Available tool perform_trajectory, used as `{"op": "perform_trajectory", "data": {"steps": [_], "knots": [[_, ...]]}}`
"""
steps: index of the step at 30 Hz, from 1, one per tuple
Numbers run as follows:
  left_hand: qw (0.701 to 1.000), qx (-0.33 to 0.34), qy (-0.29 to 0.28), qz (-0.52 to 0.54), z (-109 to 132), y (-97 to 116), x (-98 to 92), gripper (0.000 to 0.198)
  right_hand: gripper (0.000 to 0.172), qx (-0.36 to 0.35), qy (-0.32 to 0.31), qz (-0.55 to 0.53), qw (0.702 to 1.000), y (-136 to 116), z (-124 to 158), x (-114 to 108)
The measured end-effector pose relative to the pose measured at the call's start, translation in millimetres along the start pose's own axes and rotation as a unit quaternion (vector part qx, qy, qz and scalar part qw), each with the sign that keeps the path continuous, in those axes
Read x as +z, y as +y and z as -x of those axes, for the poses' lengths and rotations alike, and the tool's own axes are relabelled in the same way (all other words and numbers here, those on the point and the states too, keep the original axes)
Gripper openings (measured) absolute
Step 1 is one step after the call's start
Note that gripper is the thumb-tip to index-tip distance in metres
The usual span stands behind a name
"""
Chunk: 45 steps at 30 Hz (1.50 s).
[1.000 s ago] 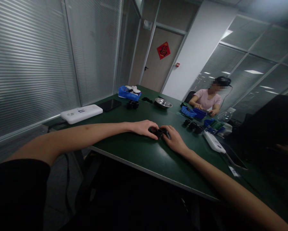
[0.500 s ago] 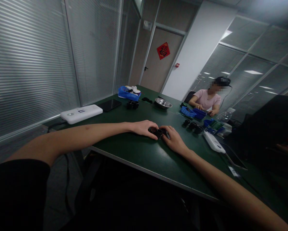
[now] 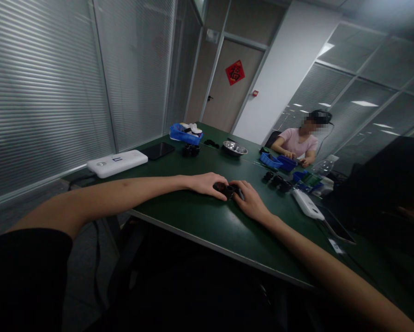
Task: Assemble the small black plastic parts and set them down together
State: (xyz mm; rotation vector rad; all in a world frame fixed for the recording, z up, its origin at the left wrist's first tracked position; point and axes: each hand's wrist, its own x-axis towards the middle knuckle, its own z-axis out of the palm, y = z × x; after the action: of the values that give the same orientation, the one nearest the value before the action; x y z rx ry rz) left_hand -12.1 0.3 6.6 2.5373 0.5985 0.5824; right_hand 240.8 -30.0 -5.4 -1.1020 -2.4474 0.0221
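Both of my hands are at a small black part with a round opening [image 3: 230,191], low over the green table [image 3: 193,221]. My left hand [image 3: 208,184] is closed around its left end, thumb on the near side and fingers on the far side. From the right, my right hand [image 3: 250,199] grips the other end with its fingers curled over it. Much of the part is hidden by the fingers, so its exact kind cannot be made out.
Beyond my hands stand black pieces [image 3: 190,150], a blue basket [image 3: 186,133] and a metal bowl [image 3: 235,148]. A white power bank [image 3: 117,163] and dark phone [image 3: 158,151] lie left. Rightward are more black pieces [image 3: 276,180], another power bank [image 3: 308,204] and a seated person [image 3: 298,140].
My hands and the black part look the same as before. Across the table, the seated person's hands have shifted slightly.
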Motion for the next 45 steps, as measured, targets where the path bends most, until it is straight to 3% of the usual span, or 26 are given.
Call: {"op": "perform_trajectory", "data": {"steps": [19,25,27,31,33,45], "knots": [[1.000,-0.003,0.001,-0.004,0,0,0.7,0.056,0.032,-0.007,0.009,-0.013,1.000,-1,-1,-1],[1.000,-0.001,0.003,-0.006,-1,-1,1.8,0.053,0.036,-0.006,0.144,-0.060,0.988,-15,4,-11],[1.000,-0.004,0.002,-0.001,-1,-2,2.1,0.055,0.038,-0.030,0.161,-0.073,0.984,-21,6,-14],[1.000,0.009,0.008,-0.010,-1,-4,2.2,0.050,0.038,-0.120,0.050,-0.084,0.988,-28,8,-15],[1.000,0.019,0.006,-0.007,-1,-4,2.2,0.048,0.038,-0.130,0.016,-0.085,0.988,-29,7,-14],[0.998,0.030,0.025,-0.042,-4,-9,3.3,0.047,0.041,-0.119,0.012,-0.078,0.990,-26,6,-12]]}}
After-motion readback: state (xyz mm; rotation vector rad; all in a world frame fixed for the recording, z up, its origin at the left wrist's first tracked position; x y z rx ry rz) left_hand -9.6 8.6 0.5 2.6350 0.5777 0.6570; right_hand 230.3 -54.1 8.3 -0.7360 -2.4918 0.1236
